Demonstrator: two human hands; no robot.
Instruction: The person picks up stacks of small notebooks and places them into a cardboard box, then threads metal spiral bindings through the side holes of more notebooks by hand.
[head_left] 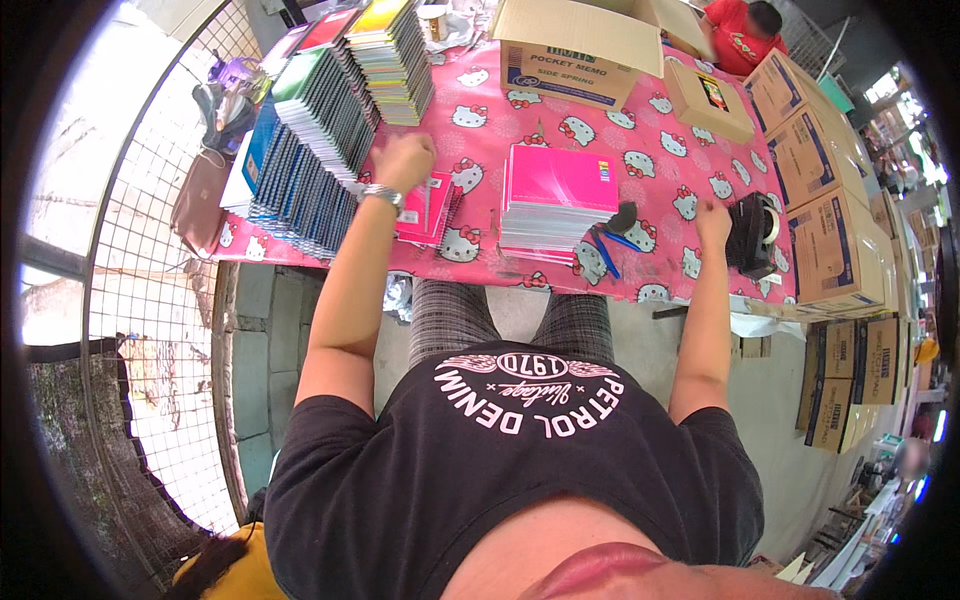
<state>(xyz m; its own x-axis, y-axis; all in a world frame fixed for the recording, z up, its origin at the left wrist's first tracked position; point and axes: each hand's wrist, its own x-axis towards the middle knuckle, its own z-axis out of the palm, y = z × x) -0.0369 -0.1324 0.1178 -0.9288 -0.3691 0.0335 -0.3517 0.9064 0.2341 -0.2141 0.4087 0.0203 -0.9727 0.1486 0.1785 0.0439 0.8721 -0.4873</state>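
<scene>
My left hand [405,160], with a silver watch on its wrist, is over the far end of a low pile of red-pink notebooks [425,212]. Its fingers are bent and closed; whatever they hold, if anything, is hidden. Just left of it rise tall stacks of spiral notebooks, blue [300,205], green [325,110] and yellow [390,60]. Before me sits a neat stack of pink notebooks [560,190]. On the right, my right hand [713,222] is curled closed beside a black tape dispenser [752,235]; its fingertips do not show.
Blue-handled scissors [610,250] lie right of the pink stack, on a pink patterned tablecloth [480,100]. An open carton [565,75] and a flat brown box [708,103] stand farther back. Cartons [830,245] line the right edge; a person in red [742,40] is beyond.
</scene>
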